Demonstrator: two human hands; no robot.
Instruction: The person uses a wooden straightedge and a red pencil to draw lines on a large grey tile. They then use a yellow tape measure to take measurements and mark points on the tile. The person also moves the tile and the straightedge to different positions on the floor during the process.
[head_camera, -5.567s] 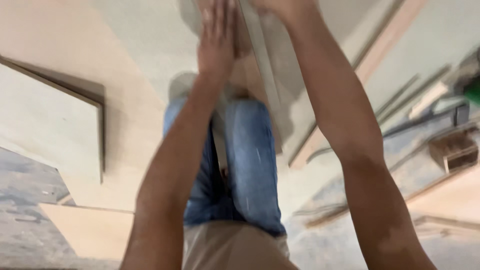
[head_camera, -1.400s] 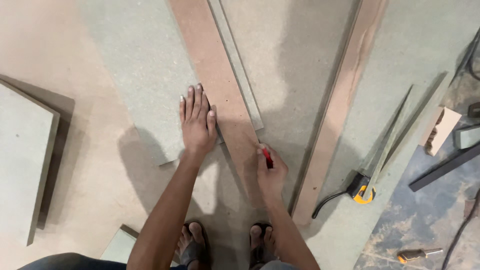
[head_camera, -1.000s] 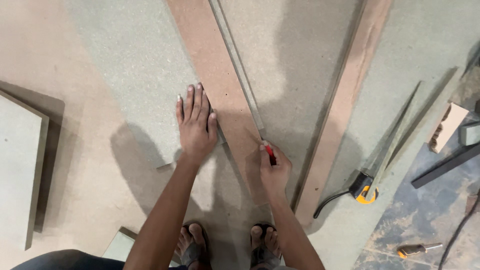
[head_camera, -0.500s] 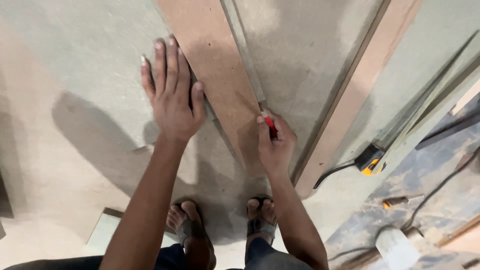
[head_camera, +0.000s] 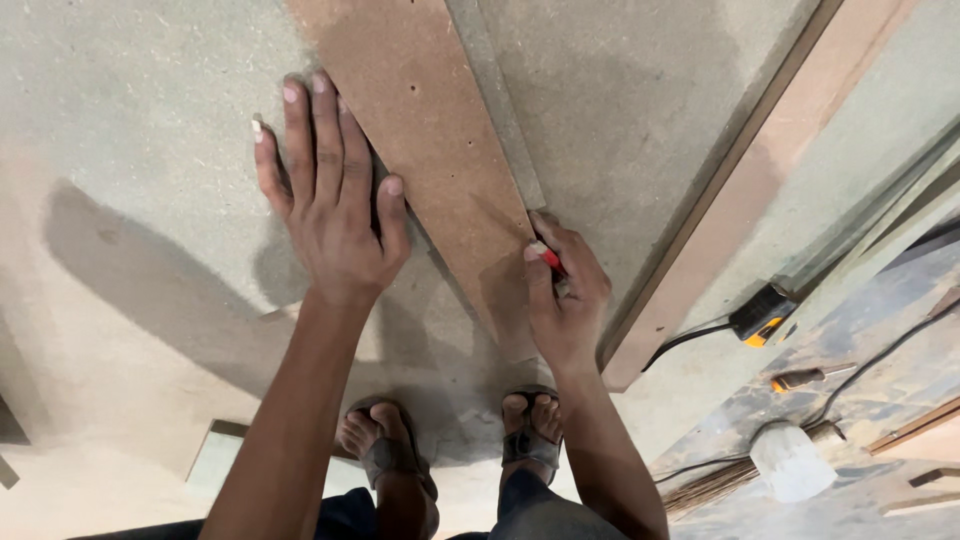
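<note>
The long brown fibreboard strip is lain flat on the grey board and pinned by the spread left hand; a red-tipped marking tool is clamped in the right hand against its edge, evidently for steady tracing.

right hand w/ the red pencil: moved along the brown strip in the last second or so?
No. The right hand stays at the brown strip's right edge near its lower end, red pencil at the same spot. Only the camera came closer.

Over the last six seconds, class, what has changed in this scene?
Both arms, earlier stretched far forward, came down. The left hand now presses flat beside the long brown board strip; the right hand took a red marking tool to its edge. Both have since stayed put.
</note>
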